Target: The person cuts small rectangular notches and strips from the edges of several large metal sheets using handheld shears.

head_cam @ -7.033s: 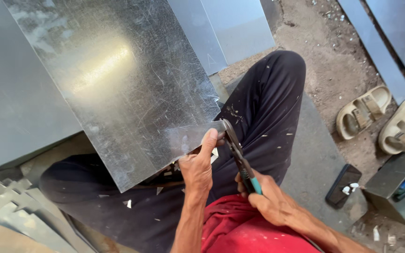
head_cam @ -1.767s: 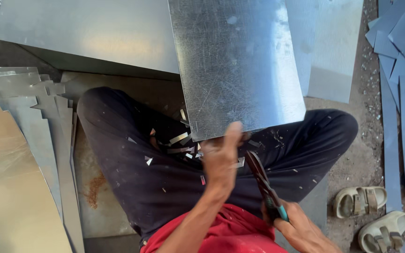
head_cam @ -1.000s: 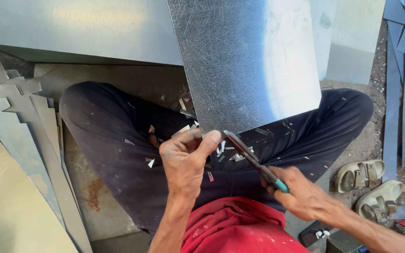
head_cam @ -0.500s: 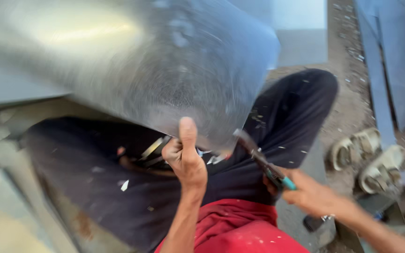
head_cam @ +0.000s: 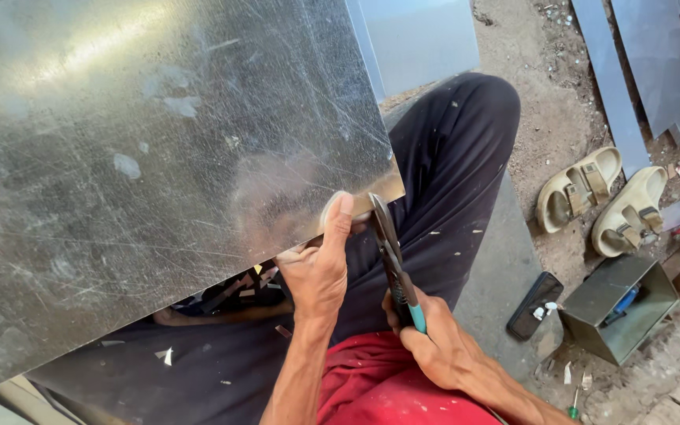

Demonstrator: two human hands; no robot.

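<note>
large scratched galvanised metal sheet (head_cam: 159, 157) tilted over the lap, teal-handled tin snips (head_cam: 393, 264) at its lower-right corner

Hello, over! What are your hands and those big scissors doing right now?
Left hand pinching metal sheet edge. Right hand gripping snips, blades at sheet corner. Nothing blocking; scraps on lap.

Sheet metal (head_cam: 159, 157) cut off top & left; hides left hand (head_cam: 316, 271) fingers. Snips (head_cam: 391, 256) handles buried in right hand (head_cam: 434, 346). Box (head_cam: 619, 307) contents unclear.
</note>
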